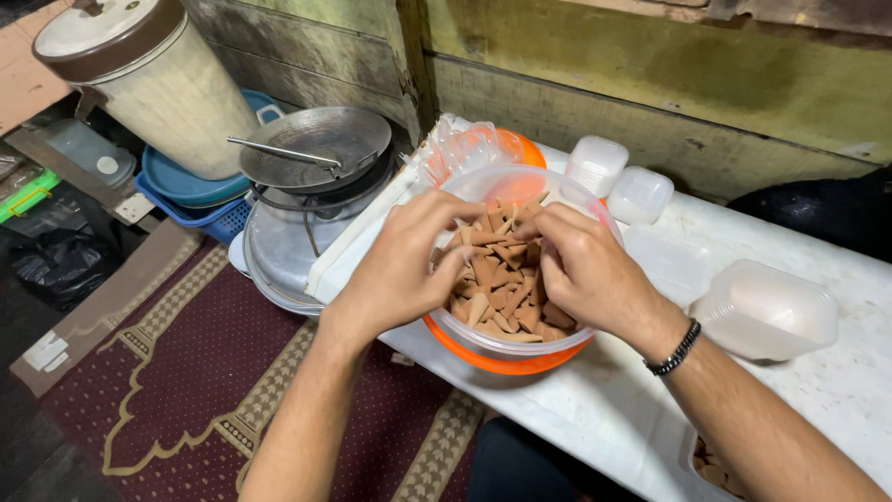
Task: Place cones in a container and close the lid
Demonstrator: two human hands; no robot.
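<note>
A clear plastic bowl [506, 346] full of small brown cones [502, 279] sits inside an orange basin [502, 363] on a white table [595, 409]. Both my hands are in the bowl. My left hand [409, 265] reaches in from the left, its fingertips pinched on cones near the middle. My right hand [585, 270], with a dark bracelet on the wrist, comes in from the right with fingers curled over the cones, fingertips meeting the left hand's.
Clear lidded plastic tubs [771, 307] and small white ones [618, 181] stand on the table behind the bowl. A metal pan with ladle [316, 149], a large lidded canister [149, 84] and blue basins [200, 200] are at left. A patterned maroon rug [186, 372] covers the floor.
</note>
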